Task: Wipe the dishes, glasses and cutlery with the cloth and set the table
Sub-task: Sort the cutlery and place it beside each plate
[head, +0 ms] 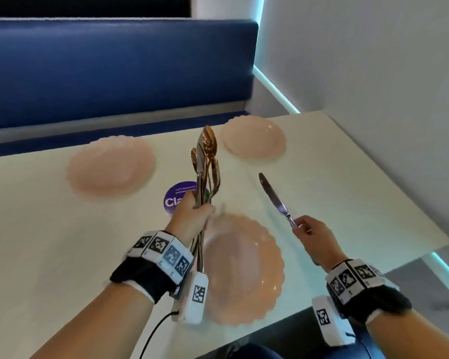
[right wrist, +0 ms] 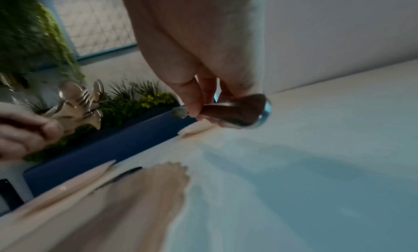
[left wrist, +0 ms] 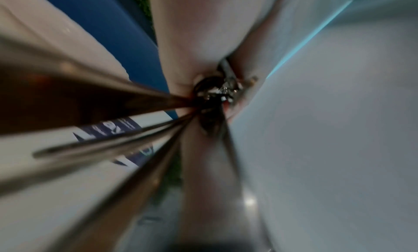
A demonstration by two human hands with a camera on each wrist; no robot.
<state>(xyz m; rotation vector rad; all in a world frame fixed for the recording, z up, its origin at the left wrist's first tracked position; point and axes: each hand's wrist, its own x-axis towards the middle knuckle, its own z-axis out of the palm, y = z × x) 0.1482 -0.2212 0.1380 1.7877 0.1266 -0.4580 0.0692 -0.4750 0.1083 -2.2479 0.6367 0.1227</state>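
**Knife out, about to be laid by near plate**

Near plate (head: pixel 244 270) at front table (head: pixel 347 193) edge, between both wrists, scalloped rim toward camera. Right hand (head: pixel 313 238) just right of it, pinching knife (head: pixel 275 200) by handle end, blade pointing up and away over bare table; held low and clear of plate, probably lining up for the spot beside the plate's right rim. Not yet touching table. Right wrist view: fingers (right wrist: pixel 192 102) curled round rounded handle tip, table close below.

Left hand (head: pixel 192 216) over near plate's far-left rim, clenched round cutlery bundle (head: pixel 205 167), spoon bowls and fork tines upright, handles hanging past wrist; likely a stock hand, feeding one piece at a time. Purple sticker (head: pixel 176 196) partly hidden behind that fist.

Farther off: left plate (head: pixel 112 167) and right plate (head: pixel 253 137) by far edge, no cutlery beside either. Blue bench (head: pixel 114 73) behind. No cloth or glasses in view.
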